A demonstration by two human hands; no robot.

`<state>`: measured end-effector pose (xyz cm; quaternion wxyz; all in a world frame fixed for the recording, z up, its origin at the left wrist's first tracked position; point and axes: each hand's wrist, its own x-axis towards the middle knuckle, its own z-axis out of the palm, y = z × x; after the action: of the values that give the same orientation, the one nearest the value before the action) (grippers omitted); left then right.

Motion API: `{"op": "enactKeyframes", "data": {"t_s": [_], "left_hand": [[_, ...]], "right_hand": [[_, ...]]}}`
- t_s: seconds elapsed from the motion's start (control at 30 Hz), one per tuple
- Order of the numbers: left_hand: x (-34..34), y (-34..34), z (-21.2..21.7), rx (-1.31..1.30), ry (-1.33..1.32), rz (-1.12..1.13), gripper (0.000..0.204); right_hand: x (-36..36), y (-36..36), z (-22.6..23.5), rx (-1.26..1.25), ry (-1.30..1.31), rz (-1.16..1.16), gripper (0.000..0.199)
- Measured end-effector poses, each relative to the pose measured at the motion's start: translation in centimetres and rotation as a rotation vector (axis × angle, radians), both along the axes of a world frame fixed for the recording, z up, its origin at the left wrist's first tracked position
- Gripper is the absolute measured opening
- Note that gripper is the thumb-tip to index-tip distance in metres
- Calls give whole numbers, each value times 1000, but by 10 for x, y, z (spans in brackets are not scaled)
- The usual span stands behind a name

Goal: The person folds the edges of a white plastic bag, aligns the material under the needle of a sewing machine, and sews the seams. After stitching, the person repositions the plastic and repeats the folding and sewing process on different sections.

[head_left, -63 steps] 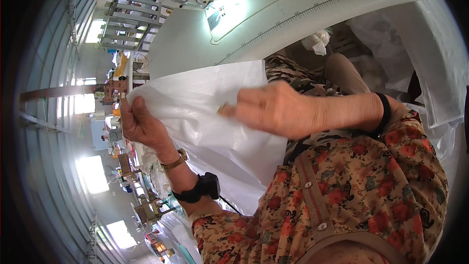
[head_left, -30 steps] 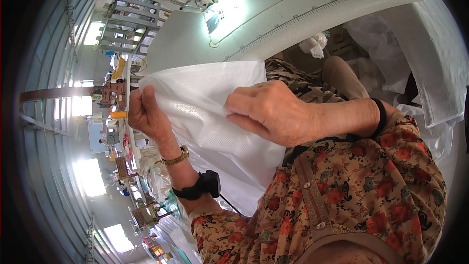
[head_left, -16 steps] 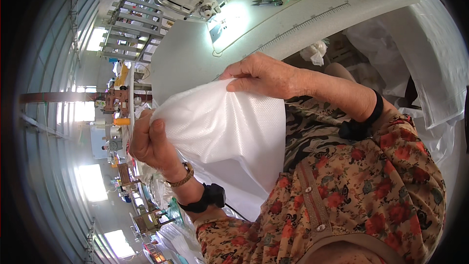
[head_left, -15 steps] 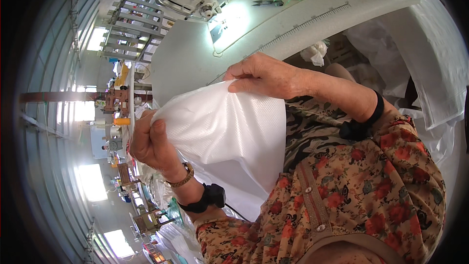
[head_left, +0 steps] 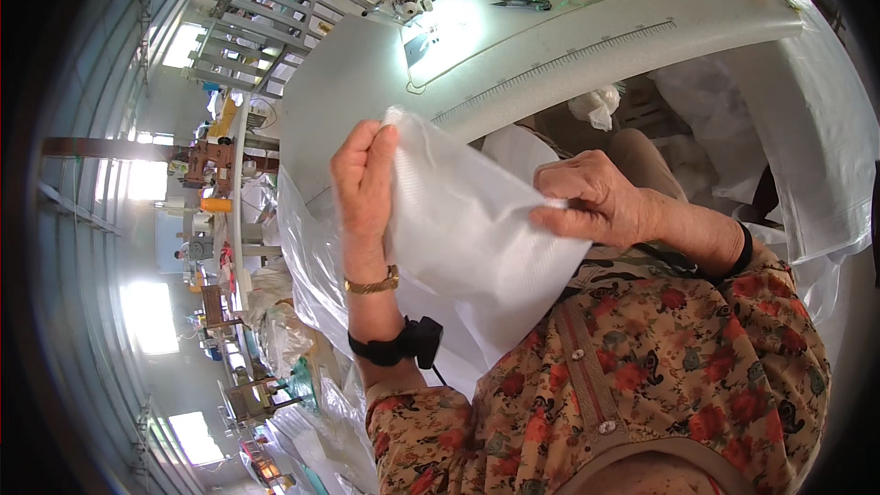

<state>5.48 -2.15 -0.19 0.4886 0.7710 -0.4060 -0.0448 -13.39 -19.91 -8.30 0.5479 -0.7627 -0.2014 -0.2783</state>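
A sheet of white woven fabric [head_left: 467, 220] is stretched between my two hands in front of my chest, its lower part hanging towards my lap. My left hand [head_left: 365, 179] pinches its upper left corner, thumb against fingers, just short of the table edge. At the sheet's right edge my right hand [head_left: 596, 202] grips the cloth in closed fingers, lower and nearer my body. Beyond the hands, the sewing machine [head_left: 403, 0] shines its lamp on the needle area. The cloth's lower end is partly hidden behind my clothing.
The pale sewing table [head_left: 367, 82] has a printed ruler scale [head_left: 559, 60] along its near edge. Thread snips [head_left: 522, 3] lie on it. White sheeting [head_left: 816, 156] drapes at the right; clear plastic [head_left: 312, 247] lies at the left. A crumpled white bundle [head_left: 596, 106] sits below the table edge.
My left hand has moved up and right, raising its corner of the fabric. My right hand has come down and right, so the sheet now slopes down to the right.
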Motion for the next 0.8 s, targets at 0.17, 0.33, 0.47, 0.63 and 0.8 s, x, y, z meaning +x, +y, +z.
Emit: {"op": "enactKeyframes", "data": {"t_s": [0.17, 0.33, 0.47, 0.63, 0.8], "left_hand": [[-4, -18, -40, 55, 69, -67, 23], [-25, -25, -32, 119, -102, -128, 22], [-33, -35, -33, 46, -142, -169, 19], [-34, -31, -29, 69, -151, -134, 18], [-22, -32, -38, 86, -131, -131, 29]], "right_hand": [[3, -10, -53, -142, 485, -102, 31], [26, -20, -23, 20, 345, -174, 51], [66, -13, -8, 272, 264, 51, 62], [65, -10, -8, 229, 487, 150, 60], [61, -3, 1, 280, 521, -41, 61]]}}
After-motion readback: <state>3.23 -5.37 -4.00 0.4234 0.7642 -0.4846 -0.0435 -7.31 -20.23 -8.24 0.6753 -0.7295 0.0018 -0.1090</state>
